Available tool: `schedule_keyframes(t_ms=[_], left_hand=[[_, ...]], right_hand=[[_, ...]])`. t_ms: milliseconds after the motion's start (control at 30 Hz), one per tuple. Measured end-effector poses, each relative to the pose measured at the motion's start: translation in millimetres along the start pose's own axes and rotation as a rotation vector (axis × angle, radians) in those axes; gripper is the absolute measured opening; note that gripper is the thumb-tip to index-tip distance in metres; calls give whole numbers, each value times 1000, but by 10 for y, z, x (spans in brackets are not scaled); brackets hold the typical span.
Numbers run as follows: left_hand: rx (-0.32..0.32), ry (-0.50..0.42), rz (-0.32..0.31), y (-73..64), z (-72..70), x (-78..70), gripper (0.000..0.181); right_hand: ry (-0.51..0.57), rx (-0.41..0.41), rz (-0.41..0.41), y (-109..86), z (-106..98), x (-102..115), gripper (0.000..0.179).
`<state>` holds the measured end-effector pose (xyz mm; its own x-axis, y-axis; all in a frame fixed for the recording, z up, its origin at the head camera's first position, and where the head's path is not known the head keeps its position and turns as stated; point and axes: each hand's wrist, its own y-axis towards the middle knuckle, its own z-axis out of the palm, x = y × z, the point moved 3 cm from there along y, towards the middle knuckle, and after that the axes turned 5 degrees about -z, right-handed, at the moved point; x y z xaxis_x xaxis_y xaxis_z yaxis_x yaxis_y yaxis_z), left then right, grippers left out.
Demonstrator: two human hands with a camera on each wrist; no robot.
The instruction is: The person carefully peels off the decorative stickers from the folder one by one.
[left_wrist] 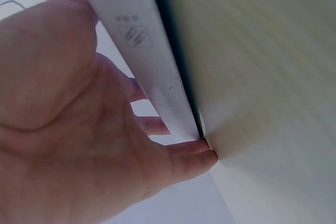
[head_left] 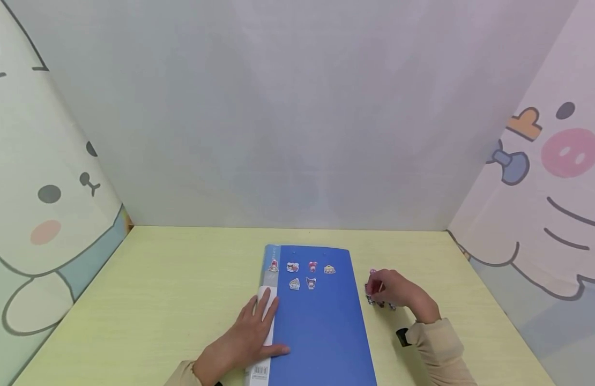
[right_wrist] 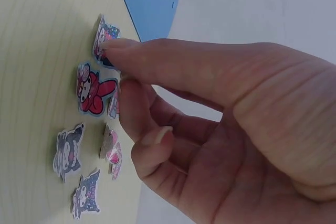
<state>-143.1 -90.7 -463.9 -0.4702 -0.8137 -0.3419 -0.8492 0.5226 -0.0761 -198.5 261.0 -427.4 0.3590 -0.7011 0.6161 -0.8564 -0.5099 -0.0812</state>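
A blue file folder (head_left: 321,327) lies on the table, with cartoon stickers in two rows near its far end, one being a dark-eared character sticker (head_left: 311,283). My left hand (head_left: 246,335) rests along the folder's white and grey spine (left_wrist: 139,51), fingers spread and thumb over the blue cover. Just right of the folder, my right hand (head_left: 399,292) bends over a group of loose stickers. In the right wrist view its thumb and index finger pinch a small cartoon sticker (right_wrist: 102,38), partly hidden by the thumb. A red-hooded sticker (right_wrist: 92,90) lies beside the fingertips.
More loose stickers, among them a dark-hatted sticker (right_wrist: 85,195), lie on the pale yellow table (head_left: 181,284). A plain light curtain (head_left: 297,118) stands behind the table. Cartoon-printed curtains (head_left: 51,214) flank it on both sides.
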Motion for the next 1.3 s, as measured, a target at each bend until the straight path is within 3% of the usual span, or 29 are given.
schedule_keyframes(t_ms=[467, 733, 1067, 1300], left_hand=[[-5, 25, 3, 9, 23, 10, 105], [8, 15, -3, 5, 24, 9, 106], [0, 26, 11, 8, 41, -11, 105], [-9, 68, 6, 14, 48, 1, 106]], right_hand=[[-8, -110, 0, 157, 124, 36, 7], [13, -144, 17, 236, 219, 75, 14], [-109, -212, -103, 311, 314, 129, 21], [-141, -237, -121, 372, 348, 168, 25]])
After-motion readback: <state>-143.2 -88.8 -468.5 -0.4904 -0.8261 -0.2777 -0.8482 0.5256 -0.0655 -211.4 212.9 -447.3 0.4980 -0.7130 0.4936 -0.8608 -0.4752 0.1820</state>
